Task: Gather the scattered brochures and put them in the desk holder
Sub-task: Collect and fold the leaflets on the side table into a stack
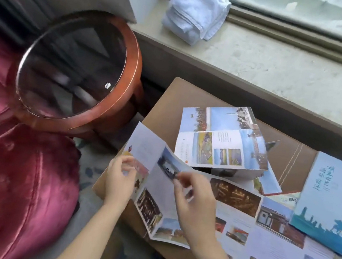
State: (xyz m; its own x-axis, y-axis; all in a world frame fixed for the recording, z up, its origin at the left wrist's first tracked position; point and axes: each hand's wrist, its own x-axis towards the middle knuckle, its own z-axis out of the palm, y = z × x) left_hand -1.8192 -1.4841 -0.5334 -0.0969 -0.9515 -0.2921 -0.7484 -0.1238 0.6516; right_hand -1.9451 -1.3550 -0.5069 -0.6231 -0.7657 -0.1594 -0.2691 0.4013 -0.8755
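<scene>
Glossy paper, an unfolded brochure, is pinched at its left panel by the left hand and at its upper edge by the right hand, over the brown desk. Just beyond the brochure stands a tented leaflet; to its right lies a blue-covered booklet.

The head camera looks steeply down, close over the brown table.

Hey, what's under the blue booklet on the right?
The blue booklet lies on a big unfolded photo sheet; a red-edged leaflet pokes out beside it. The rest beneath is covered.
</scene>
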